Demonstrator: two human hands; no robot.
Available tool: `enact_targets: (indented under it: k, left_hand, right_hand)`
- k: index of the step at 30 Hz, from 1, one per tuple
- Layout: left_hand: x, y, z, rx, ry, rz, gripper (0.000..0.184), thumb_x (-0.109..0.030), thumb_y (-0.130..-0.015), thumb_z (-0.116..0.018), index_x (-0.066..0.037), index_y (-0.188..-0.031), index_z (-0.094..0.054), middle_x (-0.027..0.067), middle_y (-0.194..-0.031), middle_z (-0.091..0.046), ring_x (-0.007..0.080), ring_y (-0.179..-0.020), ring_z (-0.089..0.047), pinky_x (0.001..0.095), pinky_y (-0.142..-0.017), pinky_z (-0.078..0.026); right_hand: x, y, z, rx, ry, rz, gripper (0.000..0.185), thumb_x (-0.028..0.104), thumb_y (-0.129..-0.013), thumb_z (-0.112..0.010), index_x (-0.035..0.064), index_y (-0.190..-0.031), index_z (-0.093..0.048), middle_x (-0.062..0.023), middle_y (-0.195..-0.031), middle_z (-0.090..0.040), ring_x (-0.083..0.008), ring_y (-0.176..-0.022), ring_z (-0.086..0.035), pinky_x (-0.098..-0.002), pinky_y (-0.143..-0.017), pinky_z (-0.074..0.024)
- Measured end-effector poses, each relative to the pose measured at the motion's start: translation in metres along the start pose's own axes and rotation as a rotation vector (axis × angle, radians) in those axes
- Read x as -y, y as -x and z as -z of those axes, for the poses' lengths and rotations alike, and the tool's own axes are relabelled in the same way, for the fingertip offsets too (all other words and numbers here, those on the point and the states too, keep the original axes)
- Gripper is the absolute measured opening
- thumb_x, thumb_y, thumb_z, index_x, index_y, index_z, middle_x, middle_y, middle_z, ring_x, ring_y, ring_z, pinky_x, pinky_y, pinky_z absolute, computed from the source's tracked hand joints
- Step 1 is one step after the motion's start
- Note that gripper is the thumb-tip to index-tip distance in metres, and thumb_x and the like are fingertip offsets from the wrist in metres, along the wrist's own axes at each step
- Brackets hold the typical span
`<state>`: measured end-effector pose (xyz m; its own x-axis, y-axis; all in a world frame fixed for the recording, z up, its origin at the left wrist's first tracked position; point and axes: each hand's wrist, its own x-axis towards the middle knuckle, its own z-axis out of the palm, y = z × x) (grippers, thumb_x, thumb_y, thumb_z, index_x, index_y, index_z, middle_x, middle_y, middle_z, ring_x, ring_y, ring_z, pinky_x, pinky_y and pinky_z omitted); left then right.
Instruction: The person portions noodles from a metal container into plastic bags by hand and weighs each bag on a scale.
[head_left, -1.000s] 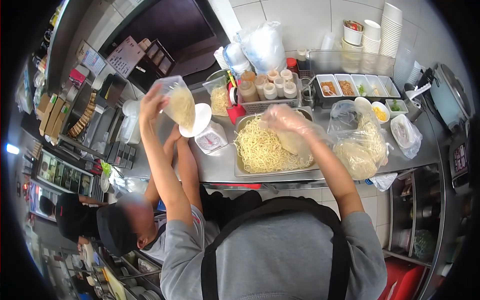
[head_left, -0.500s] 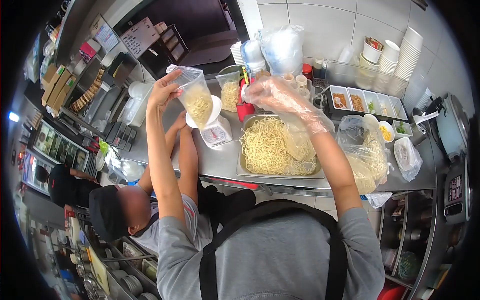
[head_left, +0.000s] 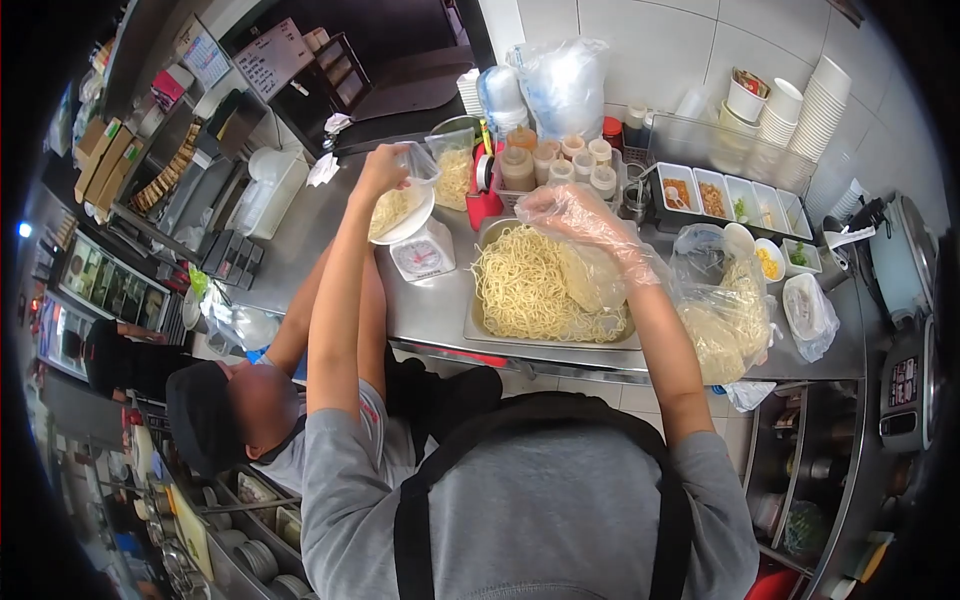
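My bare left hand grips the top of a clear plastic bag of noodles, which rests on the white plate of a dial scale. My right hand, in a clear plastic glove, is above the back of a metal tray heaped with yellow noodles. Its fingers are bent together, and whatever they hold, if anything, is hidden by the glove. Behind the scale stands another bag of noodles, beside a red tape dispenser.
Sauce bottles stand behind the tray. To the right are a large bag of noodles, a topping box and stacked white bowls. A co-worker in a black cap is close on my left, arms reaching to the counter.
My left hand has lowered the bag of noodles from the air onto the scale's plate. My right hand has moved from near the tape dispenser rightward and down, to above the tray.
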<state>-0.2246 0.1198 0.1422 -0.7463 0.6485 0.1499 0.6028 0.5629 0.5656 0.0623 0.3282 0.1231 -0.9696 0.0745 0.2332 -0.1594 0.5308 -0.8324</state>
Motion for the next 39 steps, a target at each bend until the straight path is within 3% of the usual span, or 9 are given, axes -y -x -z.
enact_targets:
  k: [6, 7, 11, 17, 23, 26, 28, 32, 39]
  left_hand:
    - [-0.016, 0.001, -0.021, 0.110, -0.141, -0.015, 0.050, 0.000, -0.071, -0.060, -0.006, -0.121, -0.058, 0.0216, -0.101, -0.064, 0.0241, -0.062, -0.068, 0.0314, -0.055, -0.057]
    - [-0.027, 0.005, -0.021, 0.177, -0.247, 0.046, 0.053, -0.013, -0.073, -0.068, -0.014, -0.125, -0.056, 0.0227, -0.123, -0.053, 0.0285, -0.073, -0.069, 0.0310, -0.056, -0.058]
    - [-0.074, 0.019, -0.020, 0.355, -0.393, 0.139, 0.070, -0.026, -0.072, -0.074, -0.026, -0.135, -0.044, 0.0371, -0.143, -0.006, 0.0280, -0.065, -0.068, 0.0298, -0.058, -0.058]
    - [-0.098, 0.026, -0.020, 0.381, -0.454, 0.113, 0.083, -0.030, -0.070, -0.076, -0.035, -0.140, -0.032, 0.0390, -0.142, 0.000, 0.0278, -0.063, -0.068, 0.0294, -0.058, -0.058]
    - [-0.093, 0.026, -0.028, 0.310, -0.501, 0.152, 0.080, -0.027, -0.068, -0.076, -0.032, -0.138, -0.037, 0.0390, -0.141, -0.007, 0.0276, -0.061, -0.068, 0.0302, -0.054, -0.058]
    - [-0.042, 0.007, -0.049, 0.126, -0.492, 0.123, 0.069, -0.017, -0.071, -0.073, -0.022, -0.134, -0.045, 0.0379, -0.130, -0.036, 0.0272, -0.059, -0.068, 0.0310, -0.052, -0.058]
    - [0.005, -0.012, -0.045, 0.170, -0.176, 0.155, 0.060, -0.002, -0.072, -0.066, -0.008, -0.130, -0.049, 0.0288, -0.099, -0.060, 0.0251, -0.059, -0.068, 0.0309, -0.050, -0.057]
    - [0.005, 0.012, 0.015, -0.074, 0.207, 0.138, 0.058, 0.007, -0.074, -0.057, 0.001, -0.130, -0.046, 0.0133, -0.074, -0.064, 0.0194, -0.059, -0.066, 0.0278, -0.054, -0.057]
    - [-0.042, 0.082, 0.086, -0.141, 0.936, -0.086, 0.054, 0.003, -0.083, -0.057, 0.002, -0.134, -0.039, 0.0143, -0.124, -0.053, 0.0154, -0.083, -0.066, 0.0217, -0.070, -0.056]
  right_hand:
    - [-0.009, 0.009, 0.001, 0.006, 0.051, -0.041, 0.032, 0.020, -0.080, -0.067, -0.0012, -0.104, -0.065, -0.0091, -0.098, -0.067, -0.0144, -0.089, -0.062, -0.0285, -0.082, -0.0477]
    - [-0.015, 0.010, -0.001, 0.001, 0.057, -0.023, 0.032, 0.020, -0.080, -0.067, -0.0010, -0.104, -0.065, -0.0091, -0.097, -0.067, -0.0144, -0.088, -0.062, -0.0284, -0.081, -0.0478]
    - [-0.015, 0.014, 0.000, 0.016, 0.039, -0.068, 0.032, 0.021, -0.080, -0.068, -0.0003, -0.104, -0.065, -0.0089, -0.096, -0.068, -0.0143, -0.087, -0.062, -0.0278, -0.080, -0.0483]
    - [-0.008, 0.018, 0.003, 0.006, 0.013, -0.116, 0.034, 0.019, -0.080, -0.068, 0.0002, -0.107, -0.063, -0.0078, -0.097, -0.066, -0.0130, -0.088, -0.061, -0.0266, -0.078, -0.0488]
    - [0.000, 0.017, 0.004, 0.002, 0.029, -0.102, 0.033, 0.017, -0.079, -0.068, 0.0004, -0.107, -0.064, -0.0075, -0.096, -0.066, -0.0133, -0.088, -0.062, -0.0270, -0.078, -0.0488]
    - [-0.006, 0.017, 0.004, 0.008, 0.085, -0.058, 0.030, 0.016, -0.078, -0.068, 0.0002, -0.103, -0.065, -0.0088, -0.093, -0.067, -0.0144, -0.086, -0.062, -0.0280, -0.076, -0.0490]
    - [-0.014, 0.020, 0.003, 0.030, 0.162, -0.016, 0.026, 0.016, -0.077, -0.067, -0.0003, -0.097, -0.066, -0.0101, -0.091, -0.067, -0.0158, -0.084, -0.063, -0.0292, -0.075, -0.0492]
    - [-0.074, 0.041, -0.023, 0.327, 0.490, -0.186, 0.028, 0.029, -0.080, -0.063, 0.0017, -0.083, -0.068, -0.0170, -0.085, -0.067, -0.0293, -0.074, -0.064, -0.0380, -0.071, -0.0505]
    - [-0.095, 0.116, -0.087, 0.262, 0.850, -0.531, 0.023, 0.015, -0.080, -0.052, 0.0015, -0.087, -0.069, -0.0223, -0.086, -0.066, -0.0344, -0.082, -0.066, -0.0419, -0.068, -0.0535]
